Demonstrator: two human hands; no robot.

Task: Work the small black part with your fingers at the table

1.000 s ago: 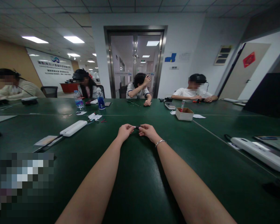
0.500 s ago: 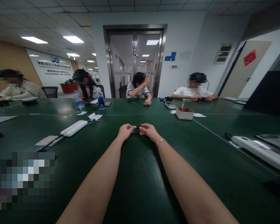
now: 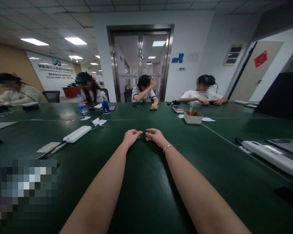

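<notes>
Both my arms stretch out over a dark green table [image 3: 146, 195]. My left hand [image 3: 131, 137] and my right hand [image 3: 155, 136] meet at the middle of the table, fingers curled. Between their fingertips they pinch a small dark object [image 3: 144, 132], too small to name. A thin bracelet [image 3: 168, 148] sits on my right wrist. Both hands rest just above or on the table top.
A white power strip [image 3: 76, 134] with a cable lies to the left, another white strip [image 3: 271, 156] to the right. A small cardboard box [image 3: 192, 117] and water bottles [image 3: 105, 105] stand further back. Several people sit along the far and left sides. A dark screen [image 3: 280, 96] stands far right.
Both hands stay pinched on the small object; only the view has shifted slightly.
</notes>
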